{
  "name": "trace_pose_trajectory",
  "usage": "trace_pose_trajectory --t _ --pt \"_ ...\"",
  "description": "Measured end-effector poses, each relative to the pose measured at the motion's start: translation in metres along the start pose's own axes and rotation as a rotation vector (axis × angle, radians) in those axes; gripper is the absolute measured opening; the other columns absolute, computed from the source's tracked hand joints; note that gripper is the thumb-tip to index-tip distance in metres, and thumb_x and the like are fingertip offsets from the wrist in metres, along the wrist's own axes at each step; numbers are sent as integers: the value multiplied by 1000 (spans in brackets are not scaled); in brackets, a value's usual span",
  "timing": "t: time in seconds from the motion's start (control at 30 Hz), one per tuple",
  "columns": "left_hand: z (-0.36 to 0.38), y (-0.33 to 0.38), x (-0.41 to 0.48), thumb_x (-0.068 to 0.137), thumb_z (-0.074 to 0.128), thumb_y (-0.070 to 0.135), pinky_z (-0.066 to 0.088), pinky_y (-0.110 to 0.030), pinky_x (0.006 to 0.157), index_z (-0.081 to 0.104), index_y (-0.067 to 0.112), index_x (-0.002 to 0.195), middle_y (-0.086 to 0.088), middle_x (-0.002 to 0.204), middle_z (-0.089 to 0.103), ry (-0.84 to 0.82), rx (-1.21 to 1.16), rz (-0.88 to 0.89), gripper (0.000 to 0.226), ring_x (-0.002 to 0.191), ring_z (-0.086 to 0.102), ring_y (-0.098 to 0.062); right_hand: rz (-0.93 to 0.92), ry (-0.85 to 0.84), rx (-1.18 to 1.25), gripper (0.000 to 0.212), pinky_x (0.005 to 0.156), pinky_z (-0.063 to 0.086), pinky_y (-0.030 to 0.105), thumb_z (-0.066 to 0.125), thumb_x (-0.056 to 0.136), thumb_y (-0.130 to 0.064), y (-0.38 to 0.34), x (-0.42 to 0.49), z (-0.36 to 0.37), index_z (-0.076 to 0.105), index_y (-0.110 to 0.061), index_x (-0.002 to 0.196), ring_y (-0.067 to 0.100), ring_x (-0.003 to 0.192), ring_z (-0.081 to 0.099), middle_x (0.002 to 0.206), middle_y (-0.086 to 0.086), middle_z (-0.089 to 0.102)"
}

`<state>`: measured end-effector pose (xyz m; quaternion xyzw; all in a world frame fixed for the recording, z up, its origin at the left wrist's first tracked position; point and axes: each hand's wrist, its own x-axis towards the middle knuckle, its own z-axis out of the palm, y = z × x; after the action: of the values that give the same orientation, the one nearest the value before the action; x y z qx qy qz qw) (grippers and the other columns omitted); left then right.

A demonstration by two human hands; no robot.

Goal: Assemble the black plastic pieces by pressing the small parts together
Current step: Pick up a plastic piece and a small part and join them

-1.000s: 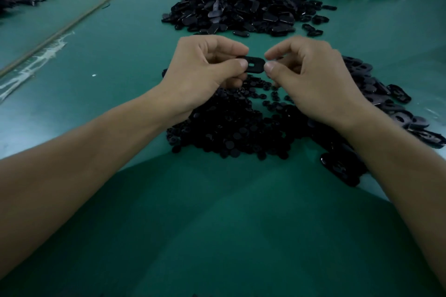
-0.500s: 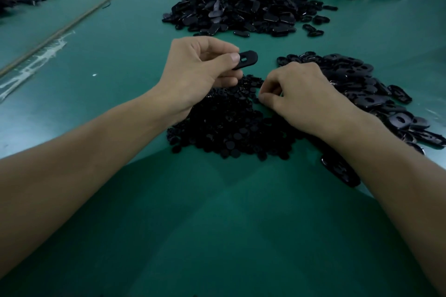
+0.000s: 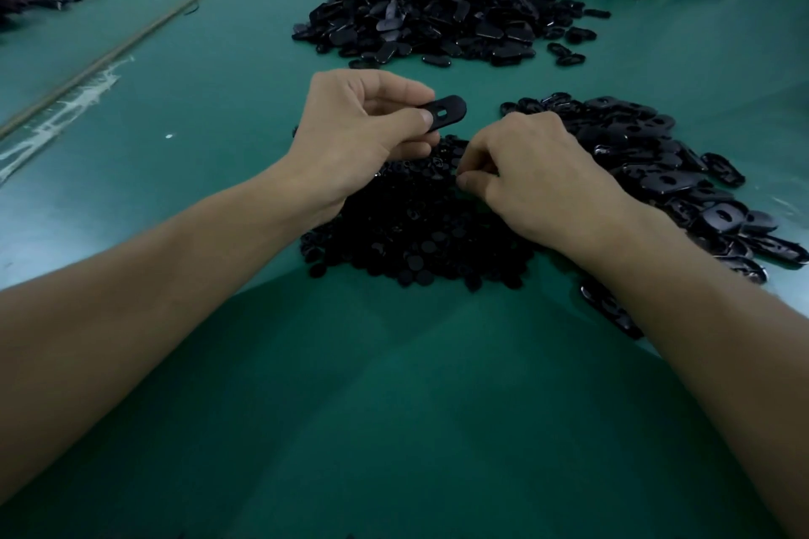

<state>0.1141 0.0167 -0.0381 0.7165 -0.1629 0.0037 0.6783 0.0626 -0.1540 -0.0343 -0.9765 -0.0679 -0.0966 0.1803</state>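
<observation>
Head view: nearest, a heap of small round parts [image 3: 416, 241] lies on the green table [image 3: 394, 407]. The right hand [image 3: 538, 175] curls its fingers into the heap; whether it has pinched one cannot be told. Just beyond, the left hand [image 3: 350, 136] pinches a slotted oval piece [image 3: 446, 112] by one end, leaving the slot clear. Light, stiff and smooth, the piece likely suits an edge grip.
</observation>
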Motion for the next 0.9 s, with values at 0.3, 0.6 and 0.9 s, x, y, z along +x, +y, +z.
trace_pose_trajectory --t 0.3,0.6,0.9 --pt "0 -2 -1 83 75 -6 59 -24 66 70 11 88 -2 71 75 3 90 38 18 71 75 -17 -95 122 186 5 69 49 18 57 99 -19 5 0 -3 55 -22 95 9 79 59 86 -6 62" --pt "0 -3 -1 84 75 -3 58 -22 66 70 12 88 0 70 75 -2 134 36 17 71 75 -15 -75 228 348 16 70 46 4 73 88 -16 6 -2 -5 70 -23 102 -4 77 63 83 -14 67" --pt "1 -2 -2 84 74 -4 58 -23 65 70 13 87 -1 70 75 -4 133 35 17 71 75 -16 -71 266 372 3 66 45 4 73 90 -22 5 -2 -5 75 -24 91 -8 71 62 74 -17 66"
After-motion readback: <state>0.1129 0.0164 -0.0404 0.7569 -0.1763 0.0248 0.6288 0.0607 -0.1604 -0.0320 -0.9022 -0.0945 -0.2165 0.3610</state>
